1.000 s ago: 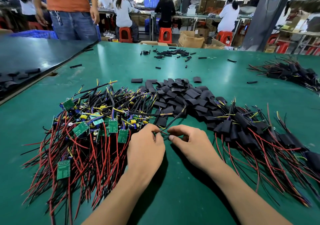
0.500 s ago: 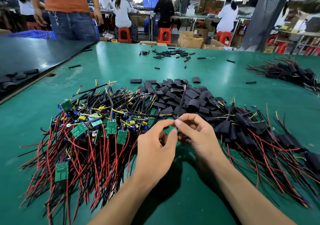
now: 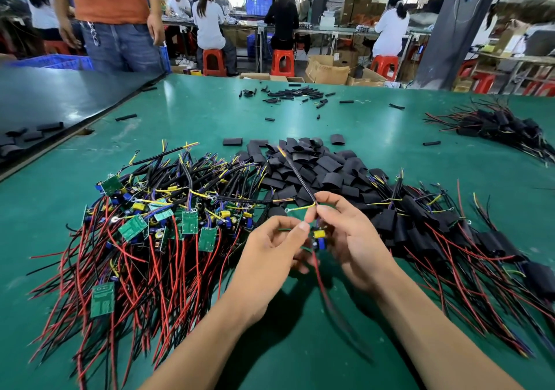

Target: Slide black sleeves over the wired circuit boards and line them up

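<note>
Head view: both hands, left hand (image 3: 270, 257) and right hand (image 3: 354, 239), pinch one bare board (image 3: 319, 238), its black lead running away beyond the fingertips toward the sleeve pile (image 3: 312, 164), nearer the right.

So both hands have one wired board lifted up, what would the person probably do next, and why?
Probably reach the left hand to the sleeve pile for one sleeve. The wired board held by the right hand is bare, its black cable pointing toward the pile.
</note>
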`<state>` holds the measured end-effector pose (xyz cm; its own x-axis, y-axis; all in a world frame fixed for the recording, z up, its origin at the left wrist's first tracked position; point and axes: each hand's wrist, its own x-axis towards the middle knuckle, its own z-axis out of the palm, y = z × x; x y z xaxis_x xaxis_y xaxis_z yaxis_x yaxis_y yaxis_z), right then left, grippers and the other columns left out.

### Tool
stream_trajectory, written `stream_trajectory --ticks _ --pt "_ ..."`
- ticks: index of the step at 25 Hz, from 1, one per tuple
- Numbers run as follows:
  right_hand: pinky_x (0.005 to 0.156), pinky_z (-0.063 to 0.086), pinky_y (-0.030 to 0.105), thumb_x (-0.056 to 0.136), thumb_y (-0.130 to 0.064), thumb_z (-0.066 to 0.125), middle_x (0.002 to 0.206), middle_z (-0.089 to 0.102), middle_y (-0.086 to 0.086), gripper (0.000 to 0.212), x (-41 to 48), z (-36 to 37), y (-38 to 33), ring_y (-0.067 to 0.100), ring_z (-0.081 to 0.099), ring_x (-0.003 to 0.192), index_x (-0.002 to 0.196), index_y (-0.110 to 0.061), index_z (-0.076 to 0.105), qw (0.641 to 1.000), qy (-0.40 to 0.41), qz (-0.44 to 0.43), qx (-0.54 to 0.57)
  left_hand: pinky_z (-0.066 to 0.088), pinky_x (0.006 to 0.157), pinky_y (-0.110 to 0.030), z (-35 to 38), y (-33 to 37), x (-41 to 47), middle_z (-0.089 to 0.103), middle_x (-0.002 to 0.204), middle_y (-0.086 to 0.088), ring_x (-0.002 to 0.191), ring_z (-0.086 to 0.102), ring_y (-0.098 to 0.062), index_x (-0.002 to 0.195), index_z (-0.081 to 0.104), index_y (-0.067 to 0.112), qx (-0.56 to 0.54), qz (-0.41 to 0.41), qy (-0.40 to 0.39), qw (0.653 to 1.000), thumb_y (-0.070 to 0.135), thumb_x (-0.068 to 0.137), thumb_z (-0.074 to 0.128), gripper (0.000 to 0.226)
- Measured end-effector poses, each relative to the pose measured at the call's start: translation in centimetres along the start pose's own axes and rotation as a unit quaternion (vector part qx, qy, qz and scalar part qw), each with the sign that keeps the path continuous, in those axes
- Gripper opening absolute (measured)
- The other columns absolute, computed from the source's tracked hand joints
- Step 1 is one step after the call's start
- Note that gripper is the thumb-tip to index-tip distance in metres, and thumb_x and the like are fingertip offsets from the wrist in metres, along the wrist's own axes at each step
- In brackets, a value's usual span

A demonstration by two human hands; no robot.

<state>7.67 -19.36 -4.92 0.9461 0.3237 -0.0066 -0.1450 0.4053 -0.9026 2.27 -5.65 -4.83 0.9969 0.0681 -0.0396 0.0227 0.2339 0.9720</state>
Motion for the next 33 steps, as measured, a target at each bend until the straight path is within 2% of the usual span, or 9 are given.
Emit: stream_trajectory --ticks 4,7,13,17,20,22,25,29,33 --pt "0.054 0.052 0.031 0.095 -0.018 0.061 0.104 0.074 0.016 0.025 0.0 -0.4 0.4 0.028 0.067 0.077 0.118 -0.013 0.058 0.996 -0.017 -0.016 -0.083 0.052 0.054 -0.023 -0.3 0.2 0.2 0.066 0.073 -0.009 0.056 0.065 -0.019 0.112 0.063 0.005 -0.056 -0.023 -0.037 0.997 0.010 0.086 0.070 0.027" --pt "0.056 0.053 0.024 0.094 -0.008 0.065 0.093 0.076 0.013 0.017 -0.2 -0.3 0.5 0.016 0.064 0.062 0.110 -0.014 0.068 0.992 -0.012 -0.044 -0.114 0.052 0.055 -0.022 -0.6 0.4 0.4 0.066 0.070 -0.006 0.056 0.064 -0.017 0.119 0.061 0.002 -0.079 -0.073 -0.086 0.990 0.013 0.080 0.072 0.042" --pt "0.060 0.050 0.019 0.093 -0.017 0.070 0.082 0.073 -0.003 0.009 -0.6 0.0 0.7 0.010 0.060 0.065 0.098 -0.023 0.075 0.974 0.057 -0.088 -0.201 0.051 0.055 -0.023 -0.8 0.1 0.4 0.067 0.076 -0.006 0.055 0.062 -0.018 0.102 0.069 0.003 -0.027 -0.082 -0.085 0.993 0.010 0.087 0.071 0.016" --pt "0.078 0.044 0.014 0.097 -0.019 0.062 0.110 0.070 -0.011 0.018 0.2 -1.8 0.0 0.006 0.061 0.087 0.107 -0.028 0.073 0.876 0.182 -0.166 -0.414 0.050 0.057 -0.031 -0.6 -0.5 0.2 0.070 0.073 -0.004 0.055 0.061 -0.017 0.093 0.071 0.020 0.186 0.064 -0.026 0.980 0.011 0.089 0.072 0.010" --pt "0.104 0.037 0.024 0.097 -0.016 0.059 0.138 0.058 0.004 0.037 0.4 -3.1 -0.4 0.015 0.054 0.123 0.134 -0.014 0.061 0.777 0.173 -0.097 -0.598 0.052 0.065 -0.034 -0.4 -1.1 0.0 0.070 0.081 0.002 0.060 0.061 -0.026 0.092 0.067 0.032 0.275 0.158 0.042 0.947 0.017 0.088 0.072 0.016" --pt "0.107 0.037 0.034 0.098 -0.021 0.056 0.145 0.052 0.004 0.043 0.2 -3.2 -0.4 0.022 0.049 0.133 0.140 -0.013 0.055 0.733 0.191 -0.060 -0.650 0.053 0.070 -0.034 -0.4 -1.2 0.1 0.070 0.083 0.006 0.063 0.065 -0.026 0.093 0.065 0.034 0.265 0.172 0.065 0.947 0.020 0.089 0.071 0.016" --pt "0.101 0.042 0.041 0.099 -0.022 0.052 0.148 0.048 0.003 0.044 -0.1 -2.9 -0.6 0.028 0.049 0.131 0.142 -0.015 0.048 0.700 0.194 -0.025 -0.687 0.052 0.071 -0.035 -0.8 -1.1 0.4 0.069 0.079 0.003 0.066 0.065 -0.031 0.092 0.062 0.035 0.230 0.176 0.118 0.950 0.021 0.091 0.069 0.015" --pt "0.094 0.045 0.041 0.099 -0.024 0.050 0.143 0.055 0.001 0.040 -0.4 -2.5 -0.7 0.031 0.054 0.126 0.139 -0.021 0.047 0.668 0.169 0.021 -0.725 0.051 0.067 -0.026 -1.1 -0.9 0.7 0.069 0.075 0.006 0.065 0.066 -0.025 0.091 0.060 0.033 0.206 0.188 0.166 0.946 0.020 0.093 0.066 0.014" --pt "0.100 0.044 0.037 0.097 -0.023 0.053 0.141 0.060 -0.004 0.044 -0.6 -2.2 -0.7 0.025 0.053 0.129 0.141 -0.030 0.053 0.708 0.139 -0.030 -0.692 0.046 0.062 -0.021 -1.1 -0.8 0.6 0.065 0.067 0.009 0.058 0.061 -0.017 0.096 0.057 0.036 0.198 0.202 0.202 0.937 0.027 0.093 0.065 0.013"
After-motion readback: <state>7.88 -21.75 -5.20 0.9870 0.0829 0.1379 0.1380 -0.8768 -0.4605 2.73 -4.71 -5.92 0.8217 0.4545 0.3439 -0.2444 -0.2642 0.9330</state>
